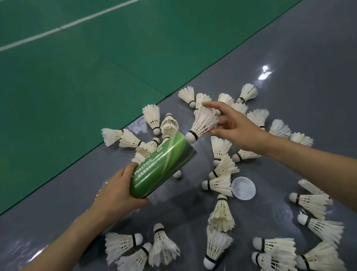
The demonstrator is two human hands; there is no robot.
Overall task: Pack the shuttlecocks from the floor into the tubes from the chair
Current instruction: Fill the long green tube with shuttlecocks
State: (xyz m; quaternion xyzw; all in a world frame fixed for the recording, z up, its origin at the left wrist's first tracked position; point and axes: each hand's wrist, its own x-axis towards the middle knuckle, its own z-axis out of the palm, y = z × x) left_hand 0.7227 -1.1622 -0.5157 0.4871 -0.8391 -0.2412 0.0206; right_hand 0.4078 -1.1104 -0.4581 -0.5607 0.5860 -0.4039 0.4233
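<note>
My left hand (pixel 118 196) grips the near end of a green tube (pixel 162 164) marked PRACTICE, held tilted above the floor with its far end pointing up and right. My right hand (pixel 232 124) pinches the feather skirt of a white shuttlecock (pixel 201 124), whose cork tip sits right at the tube's far mouth. Several more white shuttlecocks (pixel 220 217) lie scattered on the grey floor around and below both hands.
A clear round tube cap (pixel 243 187) lies on the grey floor (pixel 307 90) right of the tube. A green court mat (pixel 56 73) with white lines covers the far left. No chair or other tubes are in view.
</note>
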